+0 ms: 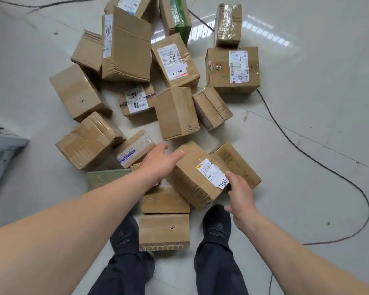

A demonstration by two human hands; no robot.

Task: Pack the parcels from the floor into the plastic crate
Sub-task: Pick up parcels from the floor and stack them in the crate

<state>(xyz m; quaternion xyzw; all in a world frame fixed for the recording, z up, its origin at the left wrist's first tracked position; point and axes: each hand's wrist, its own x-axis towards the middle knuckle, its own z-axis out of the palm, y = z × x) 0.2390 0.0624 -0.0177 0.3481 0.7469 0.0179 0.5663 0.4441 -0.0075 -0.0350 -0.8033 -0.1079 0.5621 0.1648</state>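
Several brown cardboard parcels lie scattered on the pale tiled floor in front of my feet. The nearest large one, a tilted parcel with a white label (197, 175), lies just ahead. My left hand (160, 160) is spread above its left top edge, fingers apart, holding nothing. My right hand (240, 194) is open at its right side, fingertips at the label's corner. A small parcel with a hole (164, 231) sits between my shoes. A grey-blue edge, perhaps the plastic crate (2, 156), shows at the left border.
More parcels pile up toward the back, including a tall box (127, 47) and a labelled cube (232, 70). A green flat item (103, 177) lies under my left forearm. A black cable (320, 162) curves across the floor on the right.
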